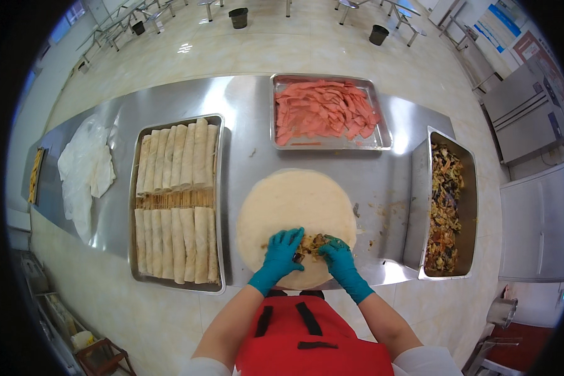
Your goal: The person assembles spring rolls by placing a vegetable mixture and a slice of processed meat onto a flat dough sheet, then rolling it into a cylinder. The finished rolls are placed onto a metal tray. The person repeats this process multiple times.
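Observation:
A round, pale stack of thin wrapper sheets (296, 199) lies at the table's front edge. On its near half sits a short row of chopped cooked filling (312, 243). My left hand (280, 254), in a teal glove, touches the filling's left end, thumb spread from the fingers. From the right, my gloved right hand (340, 263) has curled fingertips against the other end, with bits stuck to the glove. Whether those fingers pinch any filling cannot be seen. To the left, a metal tray (222, 197) holds two rows of rolled wraps (174, 160) on a slatted bamboo mat (176, 201).
A deep steel pan (417, 211) of mixed filling stands at the right. Behind the wrappers is a tray (331, 147) of pink strips (324, 110). A clear plastic bag (87, 164) lies left, near a narrow container of yellow strips (35, 176). Scraps dot the steel table (249, 122).

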The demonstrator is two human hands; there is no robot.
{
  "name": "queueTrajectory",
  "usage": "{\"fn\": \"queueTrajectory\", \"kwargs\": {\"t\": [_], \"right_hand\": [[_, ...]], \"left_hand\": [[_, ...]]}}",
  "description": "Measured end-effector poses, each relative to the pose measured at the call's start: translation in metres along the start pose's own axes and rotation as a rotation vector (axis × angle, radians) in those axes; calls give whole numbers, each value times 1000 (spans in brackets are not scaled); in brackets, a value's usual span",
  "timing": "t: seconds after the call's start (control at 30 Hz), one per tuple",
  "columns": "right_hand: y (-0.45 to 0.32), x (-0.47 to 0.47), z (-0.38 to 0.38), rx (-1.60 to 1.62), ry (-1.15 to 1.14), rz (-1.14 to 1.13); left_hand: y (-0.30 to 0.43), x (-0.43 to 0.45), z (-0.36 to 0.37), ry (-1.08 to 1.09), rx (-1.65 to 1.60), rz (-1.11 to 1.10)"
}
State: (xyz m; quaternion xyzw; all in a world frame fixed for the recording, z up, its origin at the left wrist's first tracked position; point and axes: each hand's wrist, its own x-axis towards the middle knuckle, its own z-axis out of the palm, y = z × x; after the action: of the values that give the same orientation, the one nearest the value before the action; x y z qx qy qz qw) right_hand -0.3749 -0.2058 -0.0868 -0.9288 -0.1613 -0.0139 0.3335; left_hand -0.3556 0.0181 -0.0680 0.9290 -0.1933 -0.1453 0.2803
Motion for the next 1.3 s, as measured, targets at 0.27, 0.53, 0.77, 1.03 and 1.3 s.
{"fn": "queueTrajectory", "kwargs": {"t": [0.27, 0.53, 0.77, 1.03, 1.3], "right_hand": [[11, 0, 1, 214, -48, 267], [-8, 13, -27, 46, -111, 10], [2, 16, 18, 14, -131, -94], [-5, 17, 6, 195, -86, 24], [-26, 20, -93, 990, 302, 482]], "left_hand": [[-9, -5, 21, 94, -66, 106], [-22, -24, -16, 159, 125, -45], [-51, -28, 11, 32, 52, -63], [-8, -19, -11, 48, 76, -40], [28, 15, 23, 43, 62, 7]]}}
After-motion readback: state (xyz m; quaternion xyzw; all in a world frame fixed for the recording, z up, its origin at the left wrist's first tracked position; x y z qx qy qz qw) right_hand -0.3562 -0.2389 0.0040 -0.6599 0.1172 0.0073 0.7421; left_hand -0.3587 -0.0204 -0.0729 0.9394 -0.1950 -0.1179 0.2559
